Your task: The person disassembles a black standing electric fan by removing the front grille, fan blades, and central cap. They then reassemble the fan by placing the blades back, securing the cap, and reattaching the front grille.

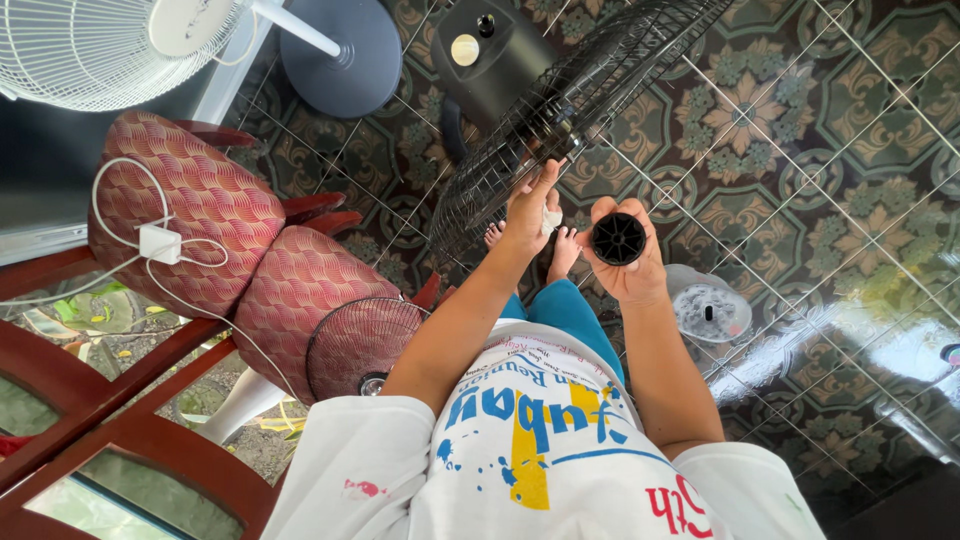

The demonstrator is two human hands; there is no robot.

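The single camera sits on the person's head and looks almost straight down along the shirt front, close to the hands at centre. The tiled floor fills the frame from twelve to four o'clock, the red cushions lie toward nine.
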